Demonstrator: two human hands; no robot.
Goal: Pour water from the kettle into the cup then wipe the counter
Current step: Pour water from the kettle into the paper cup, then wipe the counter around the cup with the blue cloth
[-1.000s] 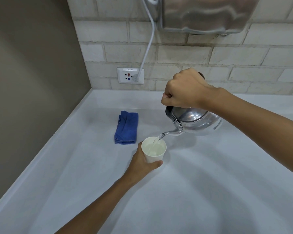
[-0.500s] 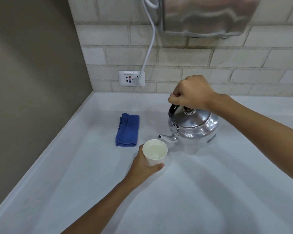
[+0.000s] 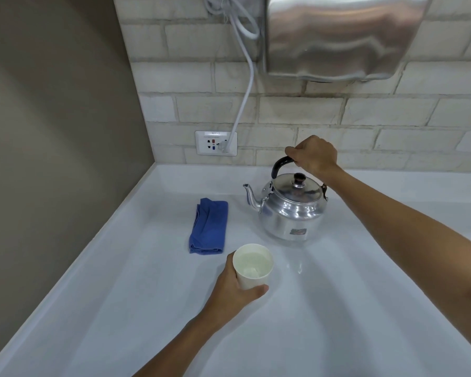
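Your left hand (image 3: 230, 288) wraps the water-filled white paper cup (image 3: 253, 270), your right hand (image 3: 314, 155) grips the shiny upright steel kettle (image 3: 291, 210) (black handle), beside a folded blue cloth (image 3: 208, 227).

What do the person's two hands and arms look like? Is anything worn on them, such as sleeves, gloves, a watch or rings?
Both forearms are bare as far as the picture shows: no sleeve reaches into view. The left hand and the right hand wear no gloves. No watch, bracelet or ring is visible on either wrist or on the fingers that show. No markings can be seen.
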